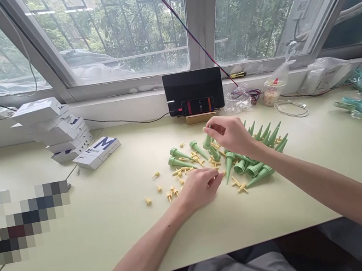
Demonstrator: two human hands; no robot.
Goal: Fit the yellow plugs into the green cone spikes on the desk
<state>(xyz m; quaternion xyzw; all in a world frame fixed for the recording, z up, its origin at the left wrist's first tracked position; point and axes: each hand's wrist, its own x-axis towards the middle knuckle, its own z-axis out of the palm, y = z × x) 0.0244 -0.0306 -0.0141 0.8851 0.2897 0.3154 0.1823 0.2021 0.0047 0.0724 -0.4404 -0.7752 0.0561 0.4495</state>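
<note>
Your right grip [231, 130] pinches a green spike [207, 142]; at its seven o'clock, your left grip [200, 187] curls near yellow pieces [172, 192], hold unclear.

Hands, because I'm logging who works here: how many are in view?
2: the left hand beside yellow pieces, the right hand farther back at a green cone.

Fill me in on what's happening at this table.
Two bare hands are busy among green cones and small yellow pieces. The right hand has its fingertips at one green cone; its grip is hard to make out. The left hand is low, near some yellow pieces; whether it holds one is hidden. Most cones lie to the right.
</note>
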